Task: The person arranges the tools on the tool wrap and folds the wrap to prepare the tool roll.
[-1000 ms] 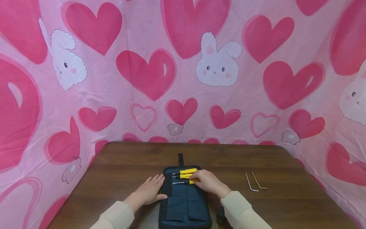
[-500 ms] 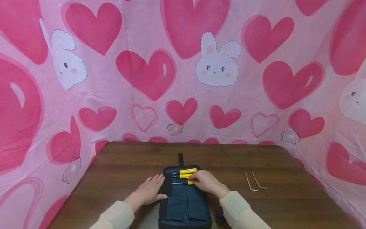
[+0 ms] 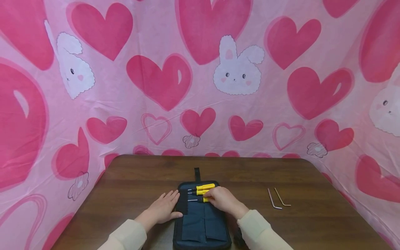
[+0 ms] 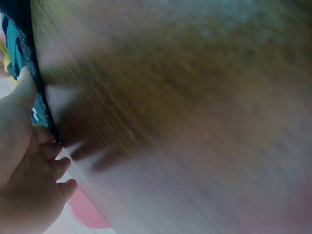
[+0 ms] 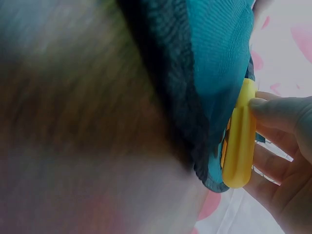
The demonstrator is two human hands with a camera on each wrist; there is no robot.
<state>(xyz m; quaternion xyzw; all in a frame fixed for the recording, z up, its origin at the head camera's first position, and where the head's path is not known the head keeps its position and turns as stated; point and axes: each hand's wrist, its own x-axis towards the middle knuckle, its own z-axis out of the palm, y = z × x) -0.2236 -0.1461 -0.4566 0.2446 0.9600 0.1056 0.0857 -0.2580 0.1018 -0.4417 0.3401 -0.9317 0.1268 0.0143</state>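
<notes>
A black fabric tool case (image 3: 193,227) lies spread on the table, its strap (image 3: 197,174) pointing away. My left hand (image 3: 161,208) rests along the case's left edge, fingers straight and thumb on the fabric. With thumb and fingers, my right hand (image 3: 224,199) pinches the yellow handle of the nearest screwdriver (image 3: 205,200); its shaft points left over the case. The handle (image 5: 239,141) also shows under the thumb in the right wrist view. Just beyond it, two more yellow-handled screwdrivers (image 3: 206,186) lie side by side across the case, their tips to the left.
Two L-shaped hex keys (image 3: 272,199) lie on the brown wooden table (image 3: 312,225) to the right. A small dark object (image 3: 239,239) is partly hidden by the right sleeve. Pink heart-print cloth (image 3: 200,86) hangs round the table's back and sides.
My right hand has shifted slightly left and toward me with the nearest screwdriver, whose blade has turned from its flat face to a thin line. The left hand has stayed still.
</notes>
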